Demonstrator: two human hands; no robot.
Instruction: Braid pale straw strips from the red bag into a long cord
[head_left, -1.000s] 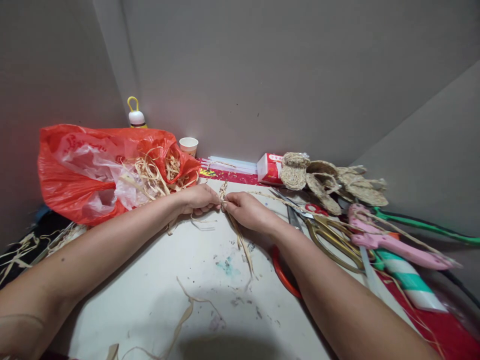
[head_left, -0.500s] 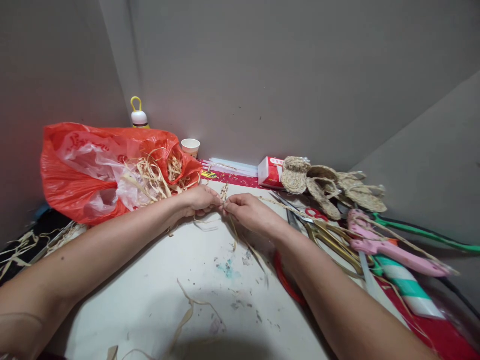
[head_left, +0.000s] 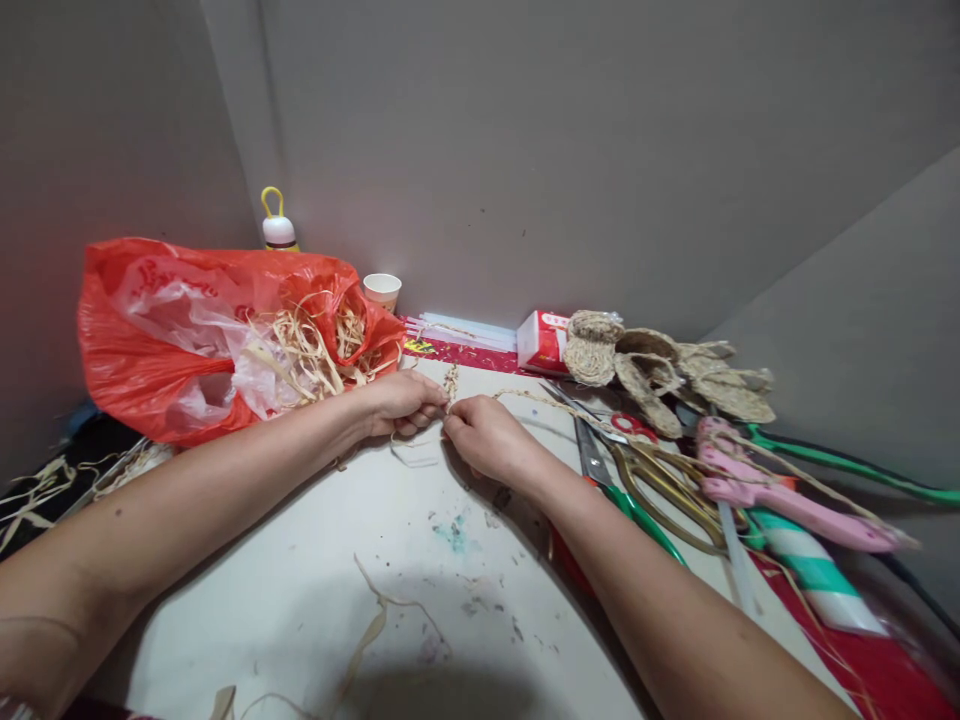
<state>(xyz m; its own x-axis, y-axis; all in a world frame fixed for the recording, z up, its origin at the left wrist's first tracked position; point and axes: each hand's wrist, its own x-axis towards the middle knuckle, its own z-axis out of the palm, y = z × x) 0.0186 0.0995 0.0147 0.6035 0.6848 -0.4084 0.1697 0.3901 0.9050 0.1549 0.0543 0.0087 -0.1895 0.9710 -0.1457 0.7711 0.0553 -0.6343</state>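
My left hand point(head_left: 401, 402) and my right hand point(head_left: 484, 440) meet fingertip to fingertip over the white table point(head_left: 360, 560). Both pinch a thin braid of straw point(head_left: 451, 382) whose plaited end points away from me. From the pinch a braided straw cord point(head_left: 525, 396) runs off to the right across the table. My right hand is curled, knuckles up, and hides the loose strand ends. A loop of loose straw point(head_left: 414, 455) lies under my left hand.
A red plastic bag point(head_left: 150, 340) spilling straw strips lies at the left, a paper cup point(head_left: 382, 291) and a bottle point(head_left: 278, 226) behind it. At the right: small woven straw pieces point(head_left: 660, 365), scissors point(head_left: 660, 485), a pink tool point(head_left: 780, 485), a tissue pack point(head_left: 541, 340). Grey walls close in.
My right hand has rolled over and dropped toward the table, drawing the hanging strands under it. The loose ends that trailed toward me are out of sight. My left hand stays put.
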